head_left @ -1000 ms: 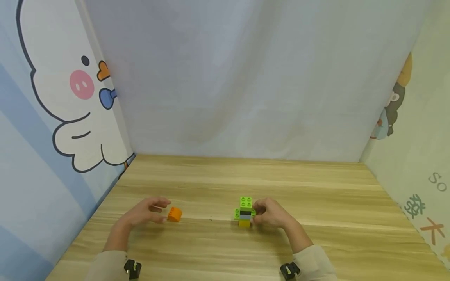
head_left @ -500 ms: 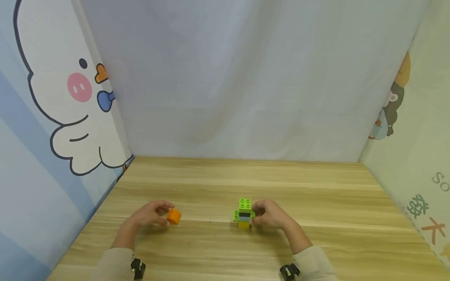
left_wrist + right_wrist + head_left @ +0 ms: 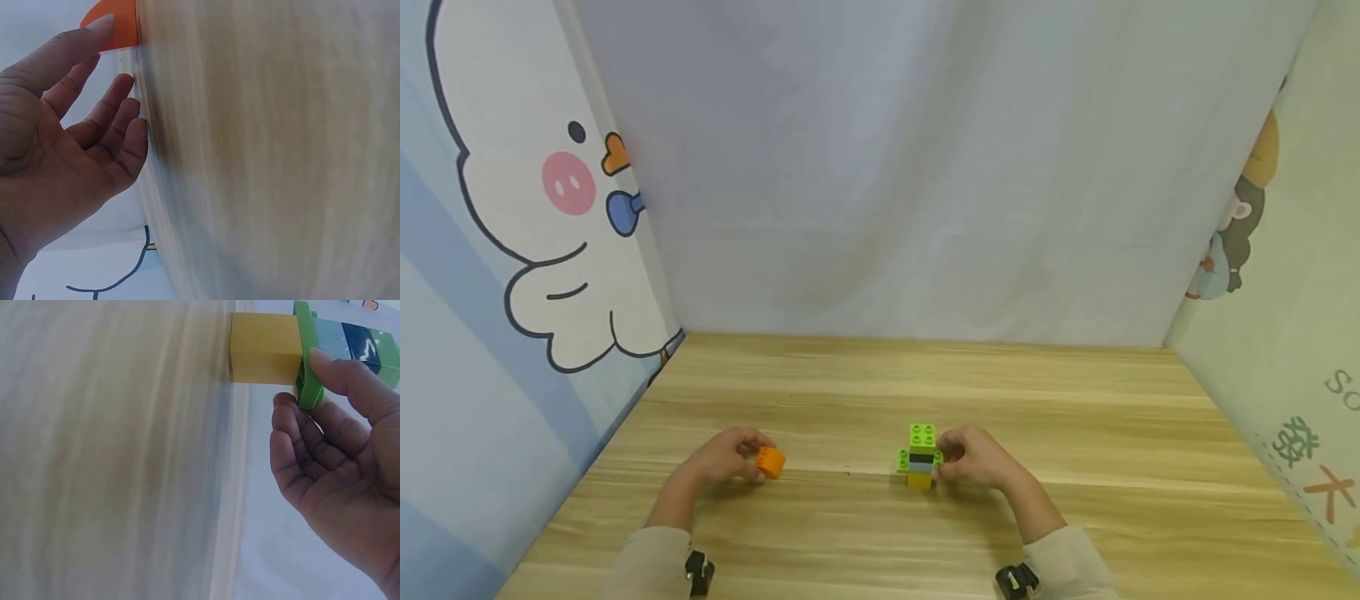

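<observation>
My left hand has its thumb and index finger at the sides of an orange toy brick, which has a curved top edge and studs on its left side. In the left wrist view the thumb lies across the face of the orange brick. A small tower of toy bricks stands upright to the right, yellow at the bottom and light green on top. My right hand pinches its jutting green plate, just above the yellow brick.
Both things stand on a wood-grain table, with a wide gap between them. Behind it hangs a pale cloth. Printed panels flank the table, with a cartoon white figure on the left.
My left hand has moved right, closing its thumb and index finger onto the orange brick. The right hand keeps its hold on the tower. The head view has shifted slightly.
</observation>
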Demonstrator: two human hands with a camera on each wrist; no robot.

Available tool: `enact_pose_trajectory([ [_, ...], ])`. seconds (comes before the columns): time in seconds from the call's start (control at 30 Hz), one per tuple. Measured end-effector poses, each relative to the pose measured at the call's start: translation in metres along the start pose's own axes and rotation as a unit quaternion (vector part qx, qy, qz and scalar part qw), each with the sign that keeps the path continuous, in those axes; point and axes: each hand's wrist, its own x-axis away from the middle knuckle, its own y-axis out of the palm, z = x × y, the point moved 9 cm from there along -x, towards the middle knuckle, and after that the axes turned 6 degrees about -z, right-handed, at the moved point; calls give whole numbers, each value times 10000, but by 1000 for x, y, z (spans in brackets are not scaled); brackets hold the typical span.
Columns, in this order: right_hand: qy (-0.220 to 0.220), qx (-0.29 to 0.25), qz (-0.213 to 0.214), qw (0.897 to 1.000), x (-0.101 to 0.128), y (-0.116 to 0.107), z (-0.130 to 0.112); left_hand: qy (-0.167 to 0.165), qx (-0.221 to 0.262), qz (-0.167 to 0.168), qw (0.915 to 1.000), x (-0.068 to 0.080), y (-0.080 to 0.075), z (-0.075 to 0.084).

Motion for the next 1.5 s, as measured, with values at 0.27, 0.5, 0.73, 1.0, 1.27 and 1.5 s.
enact_pose_trajectory([
  [0.27,21,-12,-9,10000,-1,1,1,-11,252,271,9993,1,-6,-3],
  [0.5,70,-25,4,10000,-2,2,3,-75,302,433,9986,2,-11,-3],
  [0.73,136,-54,-9,9999,-1,2,3,83,422,433,9981,1,-8,2],
  [1.0,109,-26,-71,9999,1,3,2,213,486,535,9972,-1,-2,17],
  [1.27,96,-11,-67,9999,2,2,1,366,523,644,9959,-4,2,34],
  [1.5,69,-3,-68,10000,2,2,-1,864,613,599,9926,-8,9,47],
])
